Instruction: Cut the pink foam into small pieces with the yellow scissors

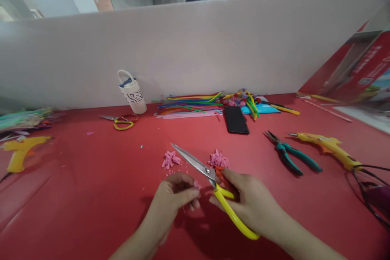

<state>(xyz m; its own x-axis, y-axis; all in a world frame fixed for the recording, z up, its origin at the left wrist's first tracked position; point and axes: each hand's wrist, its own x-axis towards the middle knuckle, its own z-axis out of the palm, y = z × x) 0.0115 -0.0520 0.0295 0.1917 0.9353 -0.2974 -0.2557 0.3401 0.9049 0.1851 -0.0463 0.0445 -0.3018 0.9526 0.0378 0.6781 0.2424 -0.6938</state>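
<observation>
My right hand [254, 201] is closed round the handles of a pair of scissors [198, 165] with one yellow and one orange-red handle. The blades look closed and point up and to the left. Beside them my left hand [179, 195] pinches a small pink piece [197, 185] between thumb and fingers; most of the piece is hidden. Just beyond the hands lie two small heaps of cut pink strips, a left heap [171, 159] and a right heap [218, 159]. Tiny pink crumbs are scattered near the left heap.
On the red table [91, 195] are pliers [288, 150], yellow glue guns at right [332, 146] and left [24, 150], and a black phone [236, 120]. Behind stand a white tumbler [134, 96], other scissors [122, 122], coloured pipe cleaners [189, 105] and a white partition [195, 48].
</observation>
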